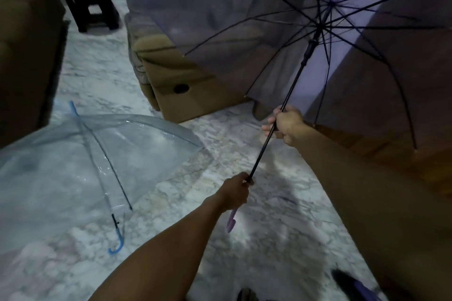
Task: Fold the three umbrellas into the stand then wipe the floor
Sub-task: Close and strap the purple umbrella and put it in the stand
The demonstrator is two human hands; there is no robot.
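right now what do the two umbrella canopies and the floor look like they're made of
Purple umbrella: its canopy looks like thin tinted see-through plastic film, since the sofa shows through it; ribs look like dark metal. Blue umbrella: clear, glossy plastic with bright glints. Floor: looks like polished marble or marble-look tile, white with grey veining.

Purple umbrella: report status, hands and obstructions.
Left hand grips the handle end, right hand grips the shaft. Purple umbrella fully open, off the floor. Clear blue-handled umbrella open on the floor, left.
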